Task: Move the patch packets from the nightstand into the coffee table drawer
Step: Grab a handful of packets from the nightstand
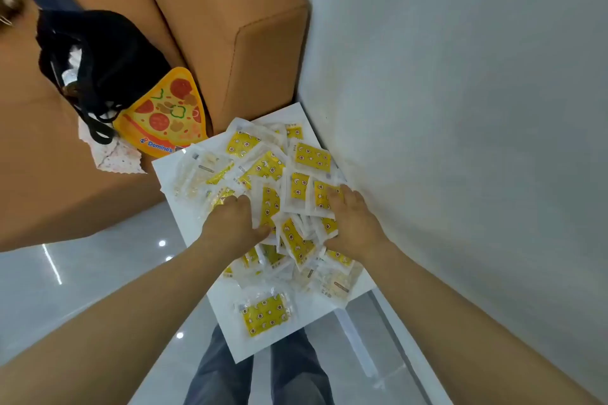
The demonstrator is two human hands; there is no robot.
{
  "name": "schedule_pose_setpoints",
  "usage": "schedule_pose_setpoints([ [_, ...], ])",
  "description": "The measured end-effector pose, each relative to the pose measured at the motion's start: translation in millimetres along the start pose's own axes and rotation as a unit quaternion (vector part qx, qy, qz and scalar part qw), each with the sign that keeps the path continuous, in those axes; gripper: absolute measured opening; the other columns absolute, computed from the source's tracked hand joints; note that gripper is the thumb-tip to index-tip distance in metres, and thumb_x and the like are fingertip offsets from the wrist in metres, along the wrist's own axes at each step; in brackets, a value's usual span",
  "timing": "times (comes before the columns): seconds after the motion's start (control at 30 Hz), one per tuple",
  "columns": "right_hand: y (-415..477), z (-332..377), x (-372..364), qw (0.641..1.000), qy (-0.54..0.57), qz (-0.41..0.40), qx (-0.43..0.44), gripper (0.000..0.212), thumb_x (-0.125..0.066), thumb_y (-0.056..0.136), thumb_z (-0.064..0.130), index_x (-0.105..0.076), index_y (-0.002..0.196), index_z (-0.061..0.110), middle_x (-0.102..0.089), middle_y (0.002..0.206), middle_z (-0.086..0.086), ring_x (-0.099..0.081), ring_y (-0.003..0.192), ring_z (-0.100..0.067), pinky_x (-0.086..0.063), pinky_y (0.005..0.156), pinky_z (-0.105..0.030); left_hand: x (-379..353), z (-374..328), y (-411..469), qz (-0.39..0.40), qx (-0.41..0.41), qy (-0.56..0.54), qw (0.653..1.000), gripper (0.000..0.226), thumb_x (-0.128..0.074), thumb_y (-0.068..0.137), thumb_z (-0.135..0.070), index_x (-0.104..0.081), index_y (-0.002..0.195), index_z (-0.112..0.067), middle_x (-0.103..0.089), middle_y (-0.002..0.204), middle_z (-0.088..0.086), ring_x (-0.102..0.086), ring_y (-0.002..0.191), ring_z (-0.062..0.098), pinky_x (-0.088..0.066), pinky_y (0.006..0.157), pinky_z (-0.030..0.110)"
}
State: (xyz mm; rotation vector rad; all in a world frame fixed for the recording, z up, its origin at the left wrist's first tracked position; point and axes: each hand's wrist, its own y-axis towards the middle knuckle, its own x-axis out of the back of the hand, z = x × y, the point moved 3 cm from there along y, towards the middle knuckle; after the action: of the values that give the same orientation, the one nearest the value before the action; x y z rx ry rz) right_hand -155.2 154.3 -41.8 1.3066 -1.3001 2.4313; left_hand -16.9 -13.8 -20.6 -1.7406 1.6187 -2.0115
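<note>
Several yellow-and-white patch packets [297,187] lie in a loose heap on the white nightstand [171,171], which stands against the wall. My left hand [230,223] is on the left side of the heap, fingers curled down into the packets and its thumb against them. My right hand [350,217] lies on the right side of the heap with its fingers over the packets, enclosing a bunch between both hands. One packet [265,314] lies apart near the front edge. No coffee table or drawer is in view.
A tan sofa [230,20] stands behind and left of the nightstand, with a black bag [98,59] and a pizza-slice cushion [167,112] on it. The grey wall [460,108] runs along the right. My legs [263,371] stand on a glossy floor.
</note>
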Motion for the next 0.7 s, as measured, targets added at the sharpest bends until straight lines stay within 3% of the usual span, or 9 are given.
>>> schedule_pose_setpoints([
  [0.1,8,-4,-10,1.0,-0.001,0.025,-0.011,0.117,-0.079,0.071,0.042,0.004,0.152,0.025,0.007,0.159,-0.007,0.001,0.146,-0.038,-0.026,0.115,-0.05,-5,1,4,-0.003,0.004,-0.01,1.0,0.058,-0.056,0.085,-0.054,-0.044,0.118,-0.007,-0.049,0.113,0.011,-0.052,0.101,0.028,-0.041,0.073,0.03],
  [0.27,22,-8,-27,1.0,-0.016,0.025,0.002,0.12,-0.079,0.068,0.047,0.005,0.151,0.025,0.002,0.159,-0.01,-0.006,0.145,-0.037,-0.024,0.116,-0.05,-9,-3,8,-0.005,0.004,-0.035,0.999,0.052,-0.059,0.086,-0.046,-0.043,0.115,-0.006,-0.05,0.11,0.012,-0.053,0.096,0.027,-0.037,0.068,0.029],
  [0.4,26,-9,-31,1.0,0.001,-0.01,0.009,0.106,-0.073,0.075,0.041,-0.002,0.152,0.023,-0.008,0.158,-0.01,-0.02,0.142,-0.035,-0.033,0.111,-0.046,-10,-4,9,0.002,0.011,-0.074,0.997,0.05,-0.06,0.088,-0.041,-0.041,0.117,-0.005,-0.049,0.109,0.012,-0.047,0.087,0.023,-0.035,0.067,0.028],
  [0.53,28,-10,-26,0.998,-0.008,-0.053,0.026,0.088,-0.068,0.079,0.034,-0.017,0.15,0.021,-0.025,0.152,-0.009,-0.042,0.127,-0.033,-0.046,0.095,-0.041,-10,-4,9,-0.001,0.014,-0.12,0.993,0.048,-0.063,0.087,-0.035,-0.039,0.115,-0.004,-0.047,0.095,0.008,-0.047,0.08,0.022,-0.032,0.057,0.027],
  [0.7,31,-8,-26,0.998,-0.019,-0.06,0.025,0.082,-0.063,0.083,0.035,-0.019,0.149,0.018,-0.031,0.148,-0.01,-0.049,0.118,-0.033,-0.048,0.088,-0.04,-10,-4,11,-0.001,0.015,-0.142,0.99,0.05,-0.066,0.085,-0.032,-0.037,0.115,-0.005,-0.046,0.094,0.008,-0.046,0.078,0.022,-0.031,0.052,0.025],
])
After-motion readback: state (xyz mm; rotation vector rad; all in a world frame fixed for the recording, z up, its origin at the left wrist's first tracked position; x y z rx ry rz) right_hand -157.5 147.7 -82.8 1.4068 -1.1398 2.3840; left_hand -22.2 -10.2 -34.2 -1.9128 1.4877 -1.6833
